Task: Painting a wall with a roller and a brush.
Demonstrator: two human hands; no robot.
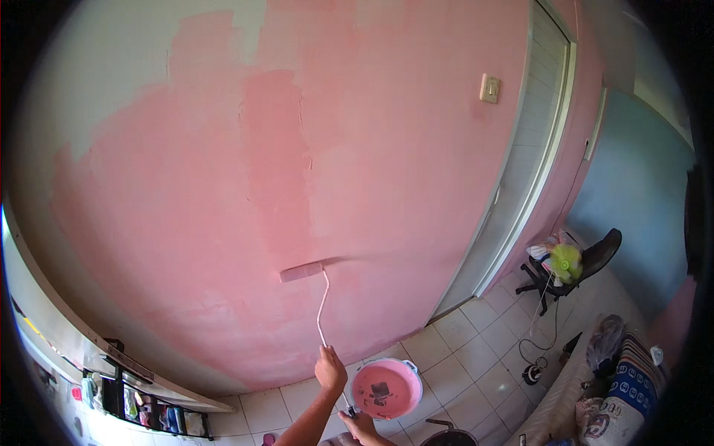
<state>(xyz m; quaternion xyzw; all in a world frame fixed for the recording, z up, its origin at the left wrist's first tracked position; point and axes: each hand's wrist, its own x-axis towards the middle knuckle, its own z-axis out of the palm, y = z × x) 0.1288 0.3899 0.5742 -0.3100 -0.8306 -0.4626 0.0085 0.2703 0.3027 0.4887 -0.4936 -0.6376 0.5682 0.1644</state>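
Note:
A paint roller (301, 273) rests against the pink wall (372, 171), its bent metal frame coated in pink. My left hand (331, 368) is wrapped round the upper part of its handle. Lower down, near the bottom edge, my right hand (361, 428) grips the handle's end. A broad strip of darker, fresh-looking pink runs up the wall above the roller. Beside my hands, on the right, a round tub (417, 385) of pink paint stands on the floor, with dark patches in its middle.
Unpainted pale wall (59, 97) shows at upper left. A light switch (489, 88) and a white door (524, 160) are on the right. Farther right stand a black chair (599, 256) and a green fan (565, 262). A black rack (115, 386) is at lower left. A cord (547, 346) crosses the tiles.

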